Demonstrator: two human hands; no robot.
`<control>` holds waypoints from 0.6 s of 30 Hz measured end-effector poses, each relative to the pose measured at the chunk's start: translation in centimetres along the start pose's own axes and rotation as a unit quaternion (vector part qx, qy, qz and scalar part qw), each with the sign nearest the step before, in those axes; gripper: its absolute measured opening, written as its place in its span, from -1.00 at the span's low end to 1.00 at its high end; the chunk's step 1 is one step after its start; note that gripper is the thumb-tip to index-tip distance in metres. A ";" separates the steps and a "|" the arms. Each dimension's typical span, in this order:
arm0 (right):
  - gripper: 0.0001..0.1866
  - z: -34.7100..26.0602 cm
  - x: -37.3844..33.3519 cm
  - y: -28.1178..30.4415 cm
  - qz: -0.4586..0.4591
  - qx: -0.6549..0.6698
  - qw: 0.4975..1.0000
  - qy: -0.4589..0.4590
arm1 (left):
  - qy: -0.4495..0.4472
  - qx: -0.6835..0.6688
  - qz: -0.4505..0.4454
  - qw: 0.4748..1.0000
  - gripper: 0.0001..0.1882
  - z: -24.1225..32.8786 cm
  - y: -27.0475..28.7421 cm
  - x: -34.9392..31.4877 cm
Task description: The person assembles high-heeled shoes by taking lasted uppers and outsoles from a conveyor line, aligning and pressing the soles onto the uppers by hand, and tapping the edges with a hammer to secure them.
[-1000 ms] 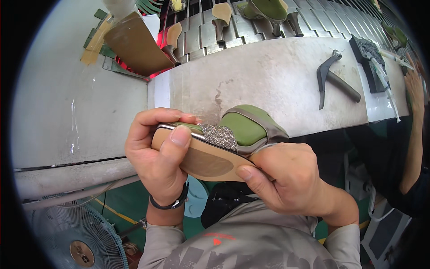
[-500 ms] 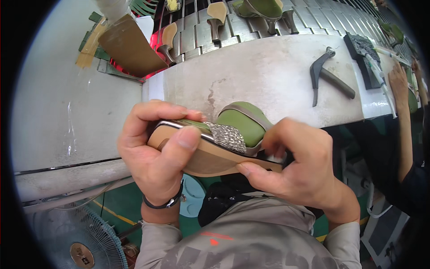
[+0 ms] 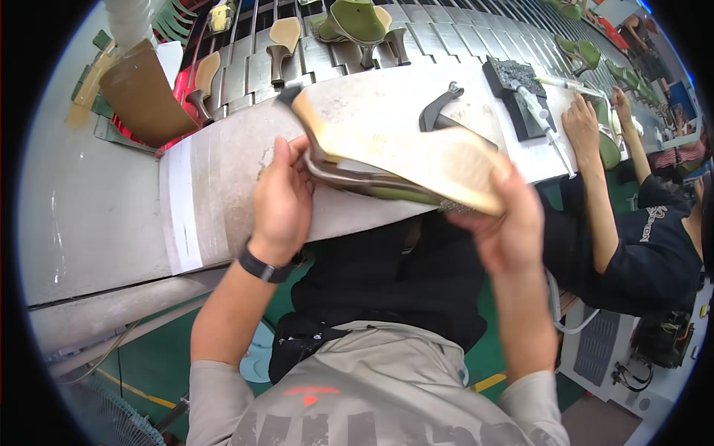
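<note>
While the right grip (image 3: pixel 512 215) is clamped on the toe (image 3: pixel 472 167) of the shoe (image 3: pixel 390 160), and the left grip (image 3: pixel 281 208), its closure unclear, is at the heel end (image 3: pixel 306 119), supporting both ends should keep control.

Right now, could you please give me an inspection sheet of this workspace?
Surface: pale workbench, marked on top.
Job's things: one green shoe, motion-blurred, tan underside toward the camera.
Clutter: hammer, partly hidden behind the shoe; syringe-like tools by a dark block.
Hands: right hand grips the toe end; left hand is at the heel end, contact unclear.
Cables: thin cord below the bench's left side.
Surroundings: slatted metal conveyor with more shoes; a co-worker's hand at right; part of a fan at lower left.
</note>
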State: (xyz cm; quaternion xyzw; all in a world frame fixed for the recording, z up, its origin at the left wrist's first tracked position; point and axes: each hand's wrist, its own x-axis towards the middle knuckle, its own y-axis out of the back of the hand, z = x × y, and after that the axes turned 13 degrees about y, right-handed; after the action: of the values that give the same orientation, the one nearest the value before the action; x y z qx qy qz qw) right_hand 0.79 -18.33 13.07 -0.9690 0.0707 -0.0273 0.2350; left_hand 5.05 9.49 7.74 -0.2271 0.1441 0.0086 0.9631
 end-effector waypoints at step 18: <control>-0.65 -0.9 2.6 -11.7 -0.380 -0.459 0.670 0.443 | -0.136 0.202 -0.176 0.954 -0.28 4.3 1.3 4.0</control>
State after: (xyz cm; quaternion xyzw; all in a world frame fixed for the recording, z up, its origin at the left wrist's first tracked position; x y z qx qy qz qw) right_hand 4.73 -8.82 19.29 -0.7722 -0.2042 -0.5039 -0.3289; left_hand 9.95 12.37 9.76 -0.0461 -0.0322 -0.1595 0.9856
